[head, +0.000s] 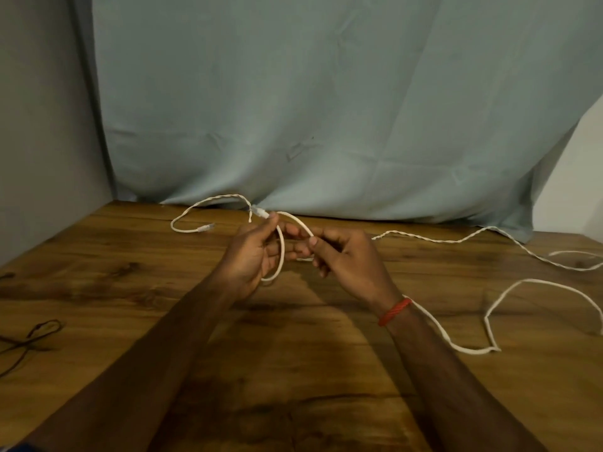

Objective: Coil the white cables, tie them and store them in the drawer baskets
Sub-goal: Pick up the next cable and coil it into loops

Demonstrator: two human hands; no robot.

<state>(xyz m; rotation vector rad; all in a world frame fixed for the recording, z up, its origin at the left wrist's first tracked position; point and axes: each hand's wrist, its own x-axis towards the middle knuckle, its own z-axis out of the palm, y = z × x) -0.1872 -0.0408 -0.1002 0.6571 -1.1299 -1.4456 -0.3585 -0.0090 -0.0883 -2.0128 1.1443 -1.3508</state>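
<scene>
Left hand (253,256) pinches the cable (282,249) near its plug, thumb and forefinger closed on it. Right hand (346,259) pinches the same cable just beside it. One loop hangs between them above the desk (293,370). The rest trails under the right wrist, slack on the desk at right. Twisted cable (424,238) lies near the back edge. Black cord (29,340) at far left.

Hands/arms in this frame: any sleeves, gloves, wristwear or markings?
No sleeves or gloves are in view. The left hand and the right hand are bare, with no rings or watch visible. The only thing worn is a red twisted cord band around the right wrist.
</scene>
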